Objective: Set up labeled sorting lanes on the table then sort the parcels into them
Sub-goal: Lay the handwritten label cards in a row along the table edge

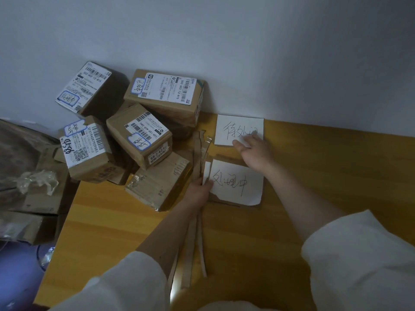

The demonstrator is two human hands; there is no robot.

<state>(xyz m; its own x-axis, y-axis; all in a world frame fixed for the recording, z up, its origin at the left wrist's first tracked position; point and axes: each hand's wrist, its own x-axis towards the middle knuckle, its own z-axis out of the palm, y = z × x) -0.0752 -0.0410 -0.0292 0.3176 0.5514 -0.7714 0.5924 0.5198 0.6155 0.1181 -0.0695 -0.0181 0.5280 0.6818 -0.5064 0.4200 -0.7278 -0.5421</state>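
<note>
Far left, the parcels (125, 131) sit heaped against the wall, unsorted, waiting on lanes. The left hand (199, 189) grips cardboard divider strips (197, 232), probably steadying them as a lane edge beside the near label card (235, 182). The right hand (256, 151) presses flat-fingered on the far label card (233, 129), squaring it by the wall.

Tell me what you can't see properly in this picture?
- Far card, head view: the right hand covers the end of its writing.
- Near card: the left hand's fingers hide its left edge.
- Parcels: label print too small to read; lower boxes hidden by upper ones.
- Cardboard strips: count unclear, they overlap.
</note>
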